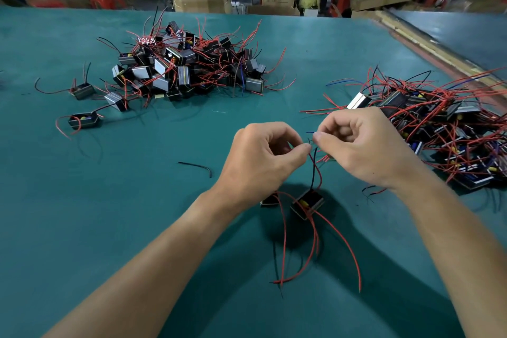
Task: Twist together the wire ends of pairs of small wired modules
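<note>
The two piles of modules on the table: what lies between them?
Between the far pile and the right pile the head view shows only bare green table; no module lies there.

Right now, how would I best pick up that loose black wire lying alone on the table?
Pinch the black wire from above near its middle. It lies flat on the green table, thin and slightly bent, with open space around it, so nothing blocks fingertips coming straight down.
</note>
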